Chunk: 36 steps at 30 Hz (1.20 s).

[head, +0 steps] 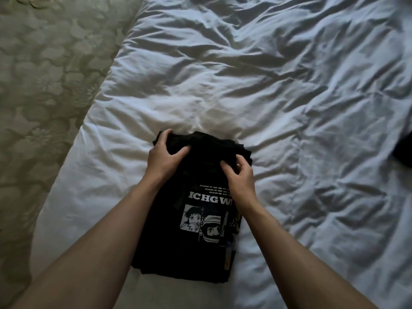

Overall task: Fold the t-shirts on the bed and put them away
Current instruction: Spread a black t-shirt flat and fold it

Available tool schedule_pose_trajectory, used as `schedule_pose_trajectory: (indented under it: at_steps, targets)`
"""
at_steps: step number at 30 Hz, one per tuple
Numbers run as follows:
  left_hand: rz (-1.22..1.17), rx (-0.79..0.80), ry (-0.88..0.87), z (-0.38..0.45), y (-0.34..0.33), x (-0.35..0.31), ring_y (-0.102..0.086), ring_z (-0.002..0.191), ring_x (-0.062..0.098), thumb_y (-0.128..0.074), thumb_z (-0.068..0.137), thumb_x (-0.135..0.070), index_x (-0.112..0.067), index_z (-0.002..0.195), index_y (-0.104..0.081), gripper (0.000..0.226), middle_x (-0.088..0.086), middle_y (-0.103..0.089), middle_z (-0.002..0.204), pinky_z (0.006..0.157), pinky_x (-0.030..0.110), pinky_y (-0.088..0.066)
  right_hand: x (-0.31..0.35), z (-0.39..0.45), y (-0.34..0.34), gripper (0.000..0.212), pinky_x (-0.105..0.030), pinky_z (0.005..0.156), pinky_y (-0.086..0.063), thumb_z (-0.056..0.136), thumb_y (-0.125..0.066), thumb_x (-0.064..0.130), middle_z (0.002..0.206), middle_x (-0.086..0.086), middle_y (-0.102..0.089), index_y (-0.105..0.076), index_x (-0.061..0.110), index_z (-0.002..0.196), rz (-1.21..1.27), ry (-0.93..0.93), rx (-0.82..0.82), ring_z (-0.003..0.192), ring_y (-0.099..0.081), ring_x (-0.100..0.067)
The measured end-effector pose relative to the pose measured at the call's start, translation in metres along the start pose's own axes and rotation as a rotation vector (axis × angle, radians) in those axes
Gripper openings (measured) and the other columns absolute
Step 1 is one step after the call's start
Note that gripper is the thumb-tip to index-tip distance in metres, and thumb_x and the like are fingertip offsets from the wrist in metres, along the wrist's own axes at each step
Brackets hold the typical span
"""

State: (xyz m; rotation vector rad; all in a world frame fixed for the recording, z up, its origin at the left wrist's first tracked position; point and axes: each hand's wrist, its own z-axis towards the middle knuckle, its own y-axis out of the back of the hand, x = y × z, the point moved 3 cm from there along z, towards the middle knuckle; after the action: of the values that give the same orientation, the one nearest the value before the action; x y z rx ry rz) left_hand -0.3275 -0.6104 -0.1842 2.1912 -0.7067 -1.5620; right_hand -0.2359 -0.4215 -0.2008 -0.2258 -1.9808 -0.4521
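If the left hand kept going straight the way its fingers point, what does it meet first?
Past the far edge of the black t-shirt that the left hand grips, probably only the rumpled white duvet.

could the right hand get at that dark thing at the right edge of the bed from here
Probably yes, once it lets go. The right hand now grips the black t-shirt; only bare white duvet lies between it and the dark item, though that may be a stretch.
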Motion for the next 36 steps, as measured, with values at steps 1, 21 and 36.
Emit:
schedule_pose_trajectory:
  at_steps: [1, 21, 36]
  targets:
    - [0.014, 0.010, -0.014, 0.005, -0.002, -0.001, -0.055, 0.104, 0.011, -0.070, 0.089, -0.032, -0.020, 0.125, -0.060, 0.040, -0.007, -0.058, 0.106, 0.082, 0.017, -0.036, 0.000, 0.002, 0.000, 0.022, -0.047, 0.096, -0.052, 0.090, -0.066, 0.033, 0.106, 0.004, -0.073, -0.068, 0.025, 0.111, -0.006, -0.002, -0.011, 0.103, -0.068, -0.015]
    - [0.513, -0.037, -0.080, -0.070, -0.002, 0.037, -0.058, 0.110, 0.047, -0.048, 0.098, -0.048, -0.014, 0.156, -0.018, 0.073, 0.021, -0.052, 0.139, 0.083, 0.049, -0.048, -0.022, -0.080, 0.003, 0.047, -0.028, 0.096, -0.043, 0.094, -0.063, 0.016, 0.125, -0.010, -0.063, -0.044, 0.011, 0.137, -0.336, 0.026, -0.124, 0.116, -0.059, -0.026]
    - [0.729, -0.018, -0.424, -0.130, -0.013, 0.072, -0.035, 0.143, 0.034, -0.034, 0.096, -0.053, -0.021, 0.151, -0.040, 0.064, 0.010, -0.033, 0.159, 0.105, 0.052, -0.042, -0.054, -0.120, -0.012, 0.066, -0.049, 0.116, -0.027, 0.096, -0.041, 0.055, 0.159, -0.014, -0.027, -0.039, 0.018, 0.150, -1.052, 0.467, -0.017, 0.148, -0.022, -0.032]
